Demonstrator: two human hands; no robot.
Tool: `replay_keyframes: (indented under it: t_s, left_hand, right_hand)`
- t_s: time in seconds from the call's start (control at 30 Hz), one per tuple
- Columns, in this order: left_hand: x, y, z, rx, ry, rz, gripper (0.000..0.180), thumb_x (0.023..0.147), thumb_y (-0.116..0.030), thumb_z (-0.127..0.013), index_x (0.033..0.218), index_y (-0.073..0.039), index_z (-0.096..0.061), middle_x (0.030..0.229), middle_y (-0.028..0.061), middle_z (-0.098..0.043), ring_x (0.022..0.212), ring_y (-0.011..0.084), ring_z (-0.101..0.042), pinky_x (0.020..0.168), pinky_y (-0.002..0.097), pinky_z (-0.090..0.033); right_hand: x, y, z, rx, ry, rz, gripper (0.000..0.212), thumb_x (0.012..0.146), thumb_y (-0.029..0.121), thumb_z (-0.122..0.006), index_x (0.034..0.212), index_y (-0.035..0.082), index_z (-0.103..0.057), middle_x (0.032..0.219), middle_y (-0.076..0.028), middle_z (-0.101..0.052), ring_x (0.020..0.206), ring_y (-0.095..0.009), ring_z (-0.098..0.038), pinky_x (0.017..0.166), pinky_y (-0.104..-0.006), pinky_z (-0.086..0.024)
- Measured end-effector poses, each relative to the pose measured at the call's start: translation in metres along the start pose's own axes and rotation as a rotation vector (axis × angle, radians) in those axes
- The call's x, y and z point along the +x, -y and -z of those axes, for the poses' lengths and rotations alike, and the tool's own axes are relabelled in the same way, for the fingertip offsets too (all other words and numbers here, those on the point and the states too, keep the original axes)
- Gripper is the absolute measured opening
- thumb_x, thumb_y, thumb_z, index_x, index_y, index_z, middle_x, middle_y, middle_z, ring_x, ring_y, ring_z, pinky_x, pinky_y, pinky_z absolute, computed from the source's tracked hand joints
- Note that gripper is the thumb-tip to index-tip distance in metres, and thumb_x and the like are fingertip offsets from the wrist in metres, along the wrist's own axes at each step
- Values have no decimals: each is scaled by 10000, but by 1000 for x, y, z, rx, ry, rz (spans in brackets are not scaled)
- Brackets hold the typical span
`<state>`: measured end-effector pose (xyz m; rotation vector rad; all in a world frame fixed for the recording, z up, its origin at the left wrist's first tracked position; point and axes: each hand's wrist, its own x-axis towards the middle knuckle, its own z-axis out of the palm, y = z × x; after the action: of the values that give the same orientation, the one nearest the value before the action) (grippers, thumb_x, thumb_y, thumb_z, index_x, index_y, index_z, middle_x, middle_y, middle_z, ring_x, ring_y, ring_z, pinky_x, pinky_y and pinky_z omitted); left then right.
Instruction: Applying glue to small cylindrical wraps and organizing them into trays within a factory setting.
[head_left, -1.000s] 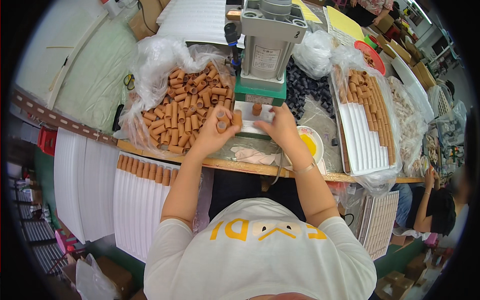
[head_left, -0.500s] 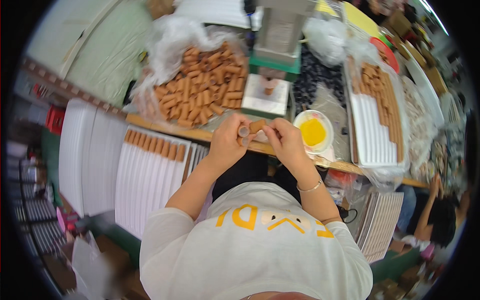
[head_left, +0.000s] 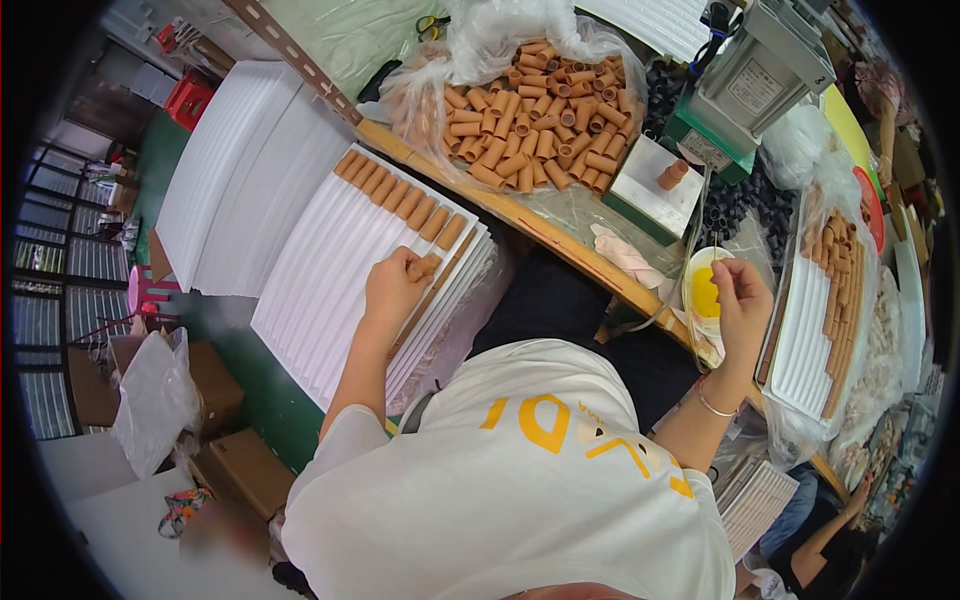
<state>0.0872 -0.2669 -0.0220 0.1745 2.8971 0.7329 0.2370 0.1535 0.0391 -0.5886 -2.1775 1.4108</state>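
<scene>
My left hand (head_left: 393, 290) is over a white ridged tray (head_left: 315, 265) on the left, its fingers closed around a short brown tube (head_left: 424, 266). A row of similar brown tubes (head_left: 409, 203) lies along the tray's far end. Beside a white bowl of yellow stuff (head_left: 705, 292), my right hand (head_left: 741, 295) has its fingertips pinched together. A thin sliver seems to stick up from that pinch, too small to name.
Many brown tubes (head_left: 545, 120) spill from a clear plastic bag on the bench. A grey-green press (head_left: 745, 90) stands right of them, a tube upright on its base. Another tray (head_left: 800, 330) lies far right. Stacked white trays (head_left: 225, 185) stand at left.
My view has swung left. My hands, close together in front of the bench before, are apart: the left has moved to the tray with a tube, the right to the yellow bowl.
</scene>
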Motion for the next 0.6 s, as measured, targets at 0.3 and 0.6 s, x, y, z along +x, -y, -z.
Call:
replay_keyframes:
  t_s: [0.3, 0.6]
  left_hand:
    - [14, 8, -2, 50, -199, 39, 493, 719, -361, -809, 1022, -10, -641, 906, 175, -639, 825, 345, -625, 755, 423, -503]
    - [26, 31, -56, -811, -805, 52, 343, 1048, -275, -369, 1250, -29, -496, 1270, 127, -522, 1144, 220, -511, 966, 362, -397]
  right_hand:
    - [98, -72, 61, -612, -159, 115, 231, 901, 205, -674, 1057, 37, -645, 867, -83, -623, 731, -157, -584, 658, -272, -473]
    - [143, -154, 75, -979, 39, 141, 172, 794, 113, -711, 945, 53, -654, 1027, -168, -568, 955, -363, -591, 841, -411, -481]
